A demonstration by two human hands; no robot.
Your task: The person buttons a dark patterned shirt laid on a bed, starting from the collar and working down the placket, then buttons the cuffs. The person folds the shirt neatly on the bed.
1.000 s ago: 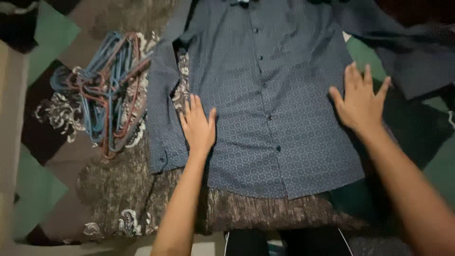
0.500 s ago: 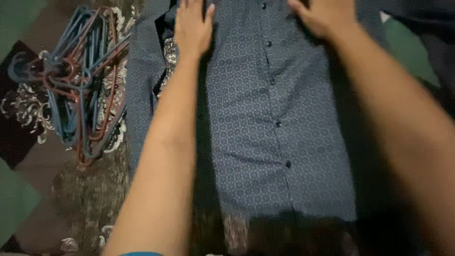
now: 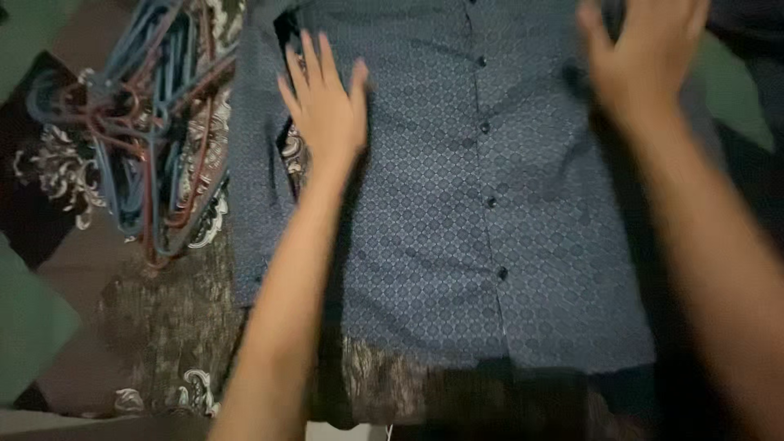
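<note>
A patterned bedspread (image 3: 163, 327) in brown, green and cream scrollwork covers the surface. At left, a tangled heap of thin blue and red plastic hangers (image 3: 143, 139) lies on it. The left hand (image 3: 327, 110), fingers spread flat, presses the edge of a dark blue, finely patterned button-front shirt (image 3: 441, 212) laid face up at centre. The right hand (image 3: 641, 57), open and blurred, rests on its far side.
</note>
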